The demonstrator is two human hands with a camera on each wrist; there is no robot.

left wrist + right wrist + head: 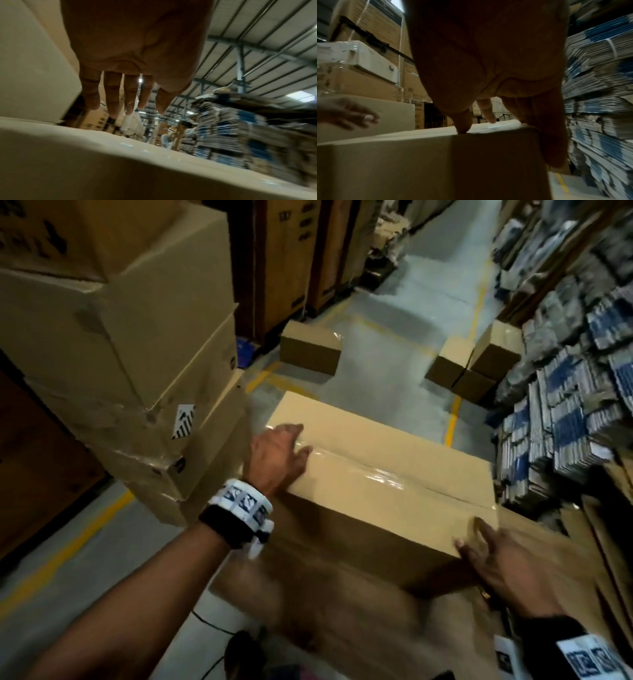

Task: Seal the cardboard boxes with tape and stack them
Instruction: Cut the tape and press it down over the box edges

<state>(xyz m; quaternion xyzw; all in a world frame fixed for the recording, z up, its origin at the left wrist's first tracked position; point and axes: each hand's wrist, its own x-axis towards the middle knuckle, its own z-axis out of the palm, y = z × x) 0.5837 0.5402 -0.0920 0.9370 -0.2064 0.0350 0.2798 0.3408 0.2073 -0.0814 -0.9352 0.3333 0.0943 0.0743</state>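
— Stack (113,344) at left?
— Plain brown cartons, film-wrapped, dented.
— Box (387,474)?
— Smooth tan cardboard on the floor (394,313), glossy clear tape (387,474) along its top seam.
— Hands?
— Left hand (277,455) spread flat on top; right hand (507,566) spread, thumb on the near corner.

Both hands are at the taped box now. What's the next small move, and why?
Probably get a firm hold at both ends and lift. Clear tape already runs along the seam of the box. The left hand is spread over its far-left end with straight fingers, and the right hand is at the near-right corner, thumb on the top edge. Neither hand grips yet.
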